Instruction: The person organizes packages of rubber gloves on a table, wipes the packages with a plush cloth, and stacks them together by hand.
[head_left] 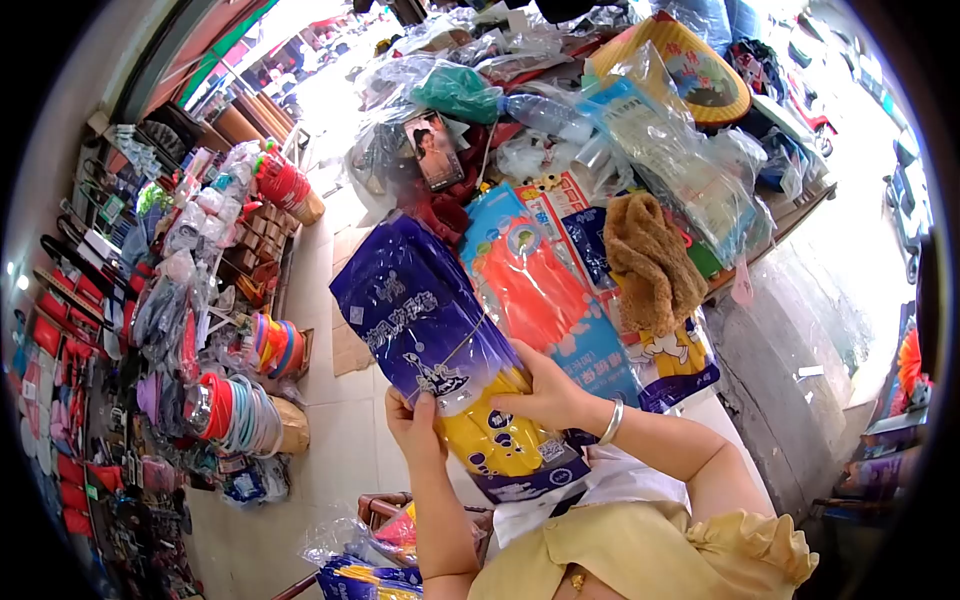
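Observation:
A stack of blue and yellow plastic packets (420, 310) is held up in front of the chest, tilted, its blue end toward the upper left. My left hand (415, 425) pinches the packets' left edge, thumb on top. From the right, my right hand (545, 395) grips the opposite edge, its thumb over the yellow part and a silver bangle on the wrist. Just beyond the packets lies a blue packet with a red-orange glove (530, 280). A brown fuzzy cloth (650, 260) rests to its right, over another blue and yellow packet (675, 365).
Plastic bags, a clear bottle (548, 117) and a yellow conical hat (690, 75) are heaped at the back. Shelves of goods and hose coils (245, 415) line the left. Below, more packets (370, 578) lie by a brown chair (385, 508).

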